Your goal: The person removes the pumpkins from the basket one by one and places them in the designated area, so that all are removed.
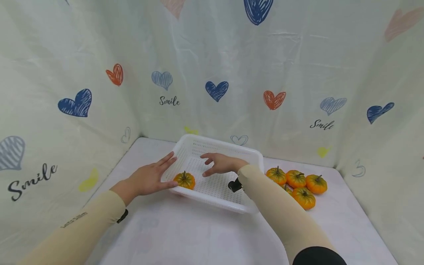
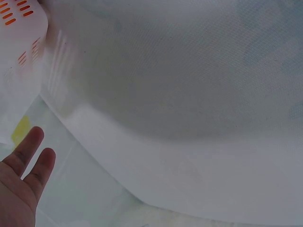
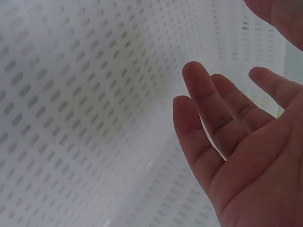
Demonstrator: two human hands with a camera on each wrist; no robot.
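Observation:
A white perforated plastic basket (image 1: 212, 201) stands on the table, and one small orange pumpkin (image 1: 185, 180) sits inside its front left corner. My left hand (image 1: 149, 179) is at the basket's left end, fingers spread along the rim, thumb reaching toward the pumpkin. In the left wrist view only part of that left hand (image 2: 23, 175) shows, its fingers straight. Over the basket's interior hovers my right hand (image 1: 220, 163), holding nothing. Its fingers are loosely extended above the perforated floor, as the right hand (image 3: 255, 156) also shows in the right wrist view.
Several more small orange pumpkins (image 1: 304, 197) lie grouped on the table to the right of the basket, partly hidden by my right forearm. A white curtain (image 1: 188, 48) printed with hearts surrounds the white-covered table (image 1: 159, 232) at the back and sides.

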